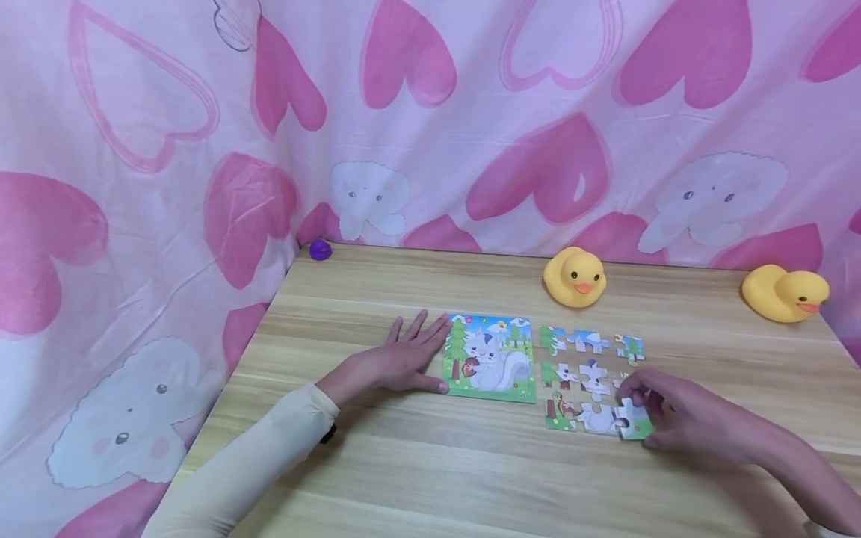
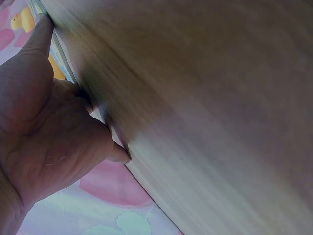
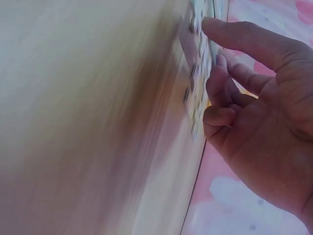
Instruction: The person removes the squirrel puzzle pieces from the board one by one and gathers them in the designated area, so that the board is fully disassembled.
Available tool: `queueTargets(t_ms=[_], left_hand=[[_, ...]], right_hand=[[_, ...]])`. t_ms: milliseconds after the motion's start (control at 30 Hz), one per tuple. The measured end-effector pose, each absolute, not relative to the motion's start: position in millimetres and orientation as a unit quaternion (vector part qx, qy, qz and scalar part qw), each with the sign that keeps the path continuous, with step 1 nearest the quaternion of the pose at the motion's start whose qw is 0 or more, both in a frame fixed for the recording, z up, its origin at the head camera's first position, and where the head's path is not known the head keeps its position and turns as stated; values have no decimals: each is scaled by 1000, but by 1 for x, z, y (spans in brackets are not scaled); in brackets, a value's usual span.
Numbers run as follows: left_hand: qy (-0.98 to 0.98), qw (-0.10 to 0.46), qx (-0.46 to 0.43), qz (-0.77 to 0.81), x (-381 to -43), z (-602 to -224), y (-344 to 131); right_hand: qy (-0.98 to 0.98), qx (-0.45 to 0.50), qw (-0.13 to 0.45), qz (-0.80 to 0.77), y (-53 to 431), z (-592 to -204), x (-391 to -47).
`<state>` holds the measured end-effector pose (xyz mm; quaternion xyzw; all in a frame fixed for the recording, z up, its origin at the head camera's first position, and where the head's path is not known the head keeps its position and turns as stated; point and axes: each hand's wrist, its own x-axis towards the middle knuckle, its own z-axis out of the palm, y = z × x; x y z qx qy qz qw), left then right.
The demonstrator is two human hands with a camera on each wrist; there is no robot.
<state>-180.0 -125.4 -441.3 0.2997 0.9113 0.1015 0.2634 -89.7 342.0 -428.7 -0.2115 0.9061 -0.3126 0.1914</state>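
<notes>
My left hand (image 1: 406, 362) lies spread on the table, its fingertips and thumb at the left edge of a square squirrel picture board (image 1: 494, 377). In the left wrist view, the palm of the left hand (image 2: 54, 132) shows, fingers extended to the wood. To the board's right, jigsaw pieces (image 1: 593, 377) lie in three rows with gaps between them. My right hand (image 1: 706, 422) pinches the lower-right puzzle piece (image 1: 635, 420) between thumb and curled index finger. Its other fingers bend in toward the palm, as the right wrist view shows. The hand partly covers the middle row's right piece.
A yellow rubber duck (image 1: 575, 278) stands behind the pieces, and another duck (image 1: 783, 293) is at the far right. A small purple object (image 1: 321, 249) sits in the back left corner of the wooden table (image 1: 430, 478). A pink heart-patterned curtain (image 1: 430, 134) hangs along the back and left.
</notes>
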Motion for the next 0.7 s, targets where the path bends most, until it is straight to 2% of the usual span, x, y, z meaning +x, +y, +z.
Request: queueTargets(t_ms=[333,700], left_hand=[[911,262,301,102,-180,-441,-125],[913,263,299,90,-181,-439,-124]], right_hand=[[914,-197,197,-294,362,-440,-80],[928,-184,201,-252,361,-440,-83]])
